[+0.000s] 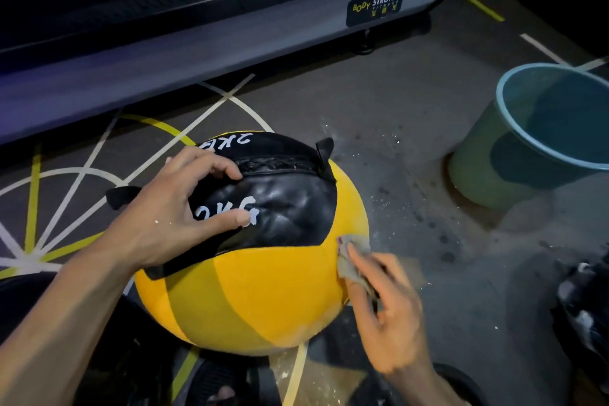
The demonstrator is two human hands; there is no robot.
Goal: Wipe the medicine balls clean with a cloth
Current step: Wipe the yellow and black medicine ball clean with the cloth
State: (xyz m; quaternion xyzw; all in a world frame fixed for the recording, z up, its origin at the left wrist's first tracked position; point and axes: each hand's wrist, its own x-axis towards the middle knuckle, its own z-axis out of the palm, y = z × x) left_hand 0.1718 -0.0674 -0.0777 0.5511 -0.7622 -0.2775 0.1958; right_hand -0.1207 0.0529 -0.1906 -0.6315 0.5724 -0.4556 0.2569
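A yellow and black medicine ball (263, 290) with white "2KG" lettering sits on the floor in front of me. My left hand (178, 208) rests on its black top panel, fingers spread and thumb lying over the lettering. My right hand (385, 300) presses a small grey cloth (352, 260) against the ball's right yellow side, its fingers laid over the cloth.
A teal bucket (514, 155) stands on the floor at the right, wet spots and specks around it. A grey treadmill base (230, 30) labelled "Body Strong" runs along the back. Dark shoes (583, 300) lie at the right edge. Painted lines cross the floor.
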